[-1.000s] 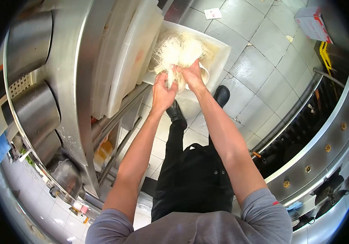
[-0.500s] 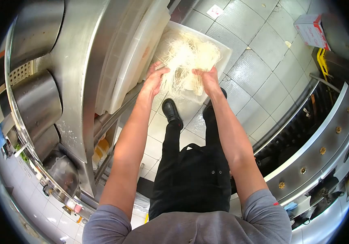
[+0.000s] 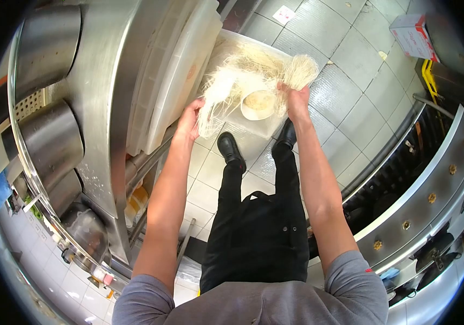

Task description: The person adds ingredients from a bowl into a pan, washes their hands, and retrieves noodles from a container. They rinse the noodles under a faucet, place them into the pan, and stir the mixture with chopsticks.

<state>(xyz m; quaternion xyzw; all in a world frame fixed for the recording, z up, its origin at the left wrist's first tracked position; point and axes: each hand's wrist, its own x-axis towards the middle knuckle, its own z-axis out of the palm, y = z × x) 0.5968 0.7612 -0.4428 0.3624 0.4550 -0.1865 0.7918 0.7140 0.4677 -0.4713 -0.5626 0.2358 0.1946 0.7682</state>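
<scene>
Thin pale noodles [image 3: 253,59], like dry rice vermicelli, lie loose in a white plastic bin [image 3: 262,129] below me. My right hand [image 3: 297,103] is closed around a bunch of noodles [image 3: 301,71] at the bin's right side, the strands fanning out above the fist. On the other side my left hand [image 3: 190,119] grips the edge of a second bunch [image 3: 216,89], whose strands hang over the bin's left rim; its fingertips are partly hidden. Between the two bunches sits a round white bowl [image 3: 258,105] with some pale bits inside.
Large translucent plastic tubs [image 3: 175,76] stand on edge at the left, against a steel counter [image 3: 99,108]. To the right runs a stove front with brass-coloured knobs [image 3: 432,198]. A red-and-white box [image 3: 413,37] is at the upper right. Grey tiles [image 3: 335,81] cover the floor.
My hands have moved apart, left hand leftward and right hand to the right, each with noodles. The noodle mass has split, and the white bowl now shows clearly between them.
</scene>
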